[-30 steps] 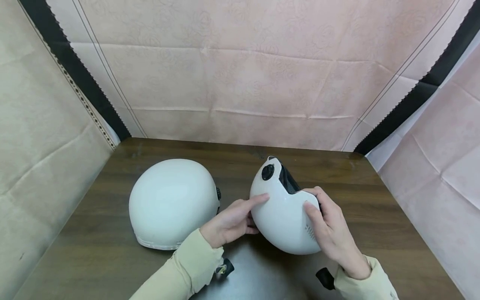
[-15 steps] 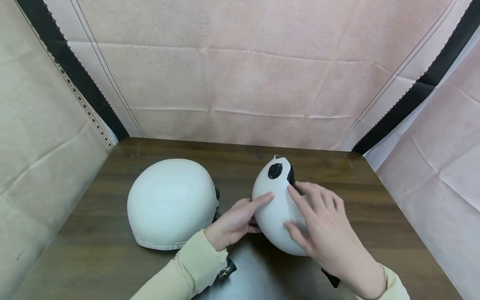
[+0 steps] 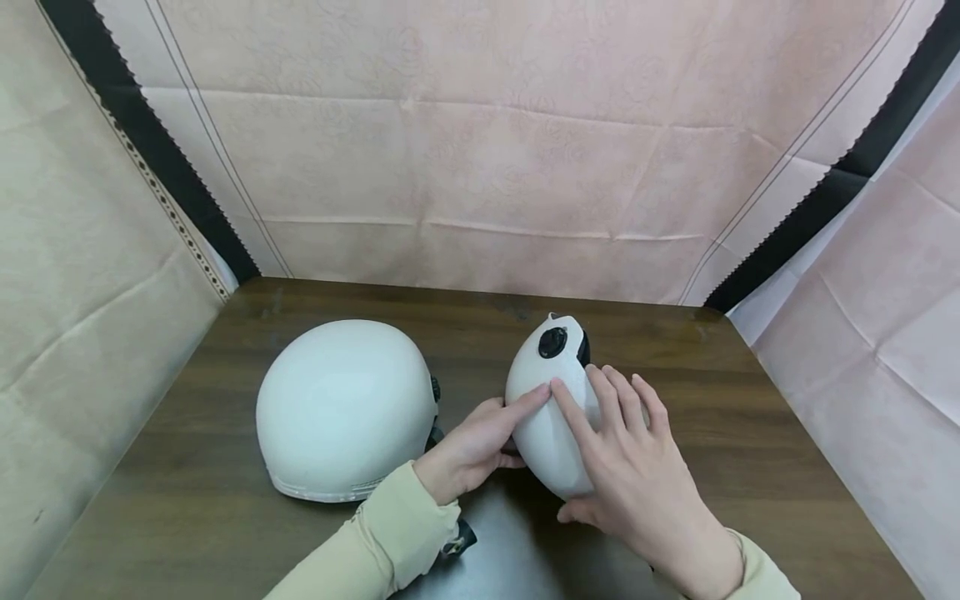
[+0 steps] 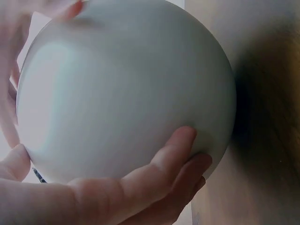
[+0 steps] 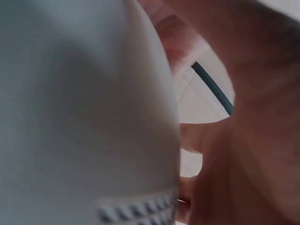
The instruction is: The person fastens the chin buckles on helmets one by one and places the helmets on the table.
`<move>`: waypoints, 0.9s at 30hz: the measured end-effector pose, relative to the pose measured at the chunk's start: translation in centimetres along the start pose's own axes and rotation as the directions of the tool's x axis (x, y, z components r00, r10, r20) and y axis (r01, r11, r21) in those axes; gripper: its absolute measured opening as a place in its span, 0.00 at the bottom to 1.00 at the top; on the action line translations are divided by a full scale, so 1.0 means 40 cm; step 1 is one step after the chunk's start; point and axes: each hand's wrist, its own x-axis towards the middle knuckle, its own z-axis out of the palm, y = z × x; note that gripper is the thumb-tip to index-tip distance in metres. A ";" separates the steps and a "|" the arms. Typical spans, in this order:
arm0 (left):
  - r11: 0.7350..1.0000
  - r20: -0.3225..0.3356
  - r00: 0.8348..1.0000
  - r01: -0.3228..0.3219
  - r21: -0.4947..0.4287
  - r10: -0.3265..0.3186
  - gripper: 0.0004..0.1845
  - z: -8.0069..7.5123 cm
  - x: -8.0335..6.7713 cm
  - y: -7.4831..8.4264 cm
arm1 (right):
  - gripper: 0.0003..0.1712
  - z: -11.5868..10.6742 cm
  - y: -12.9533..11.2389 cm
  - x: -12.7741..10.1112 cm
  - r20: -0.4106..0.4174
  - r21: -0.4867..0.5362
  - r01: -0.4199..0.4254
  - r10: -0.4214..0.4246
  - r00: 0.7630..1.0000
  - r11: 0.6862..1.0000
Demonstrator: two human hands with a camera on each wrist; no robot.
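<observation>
Two white helmets sit on the table. Largest, the dome helmet rests at 9 o'clock. At centre, the tilted helmet stands on edge. At its 8 o'clock the left hand cups it with curled fingers; at 4 o'clock the right hand lays straight fingers across its shell.

held helmet: glossy white, black round knob, dark lining
second helmet: plain white, black fitting at side
table: dark brown wood grain
backdrop: pale pink, faint floral emboss, black edging
sleeves: pale yellow-green
</observation>
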 end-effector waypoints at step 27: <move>0.989 -0.054 0.997 0.054 -0.140 -0.062 0.40 -0.007 0.030 -0.029 | 0.75 0.031 0.032 -0.016 -0.041 0.130 -0.123 0.129 0.991 0.984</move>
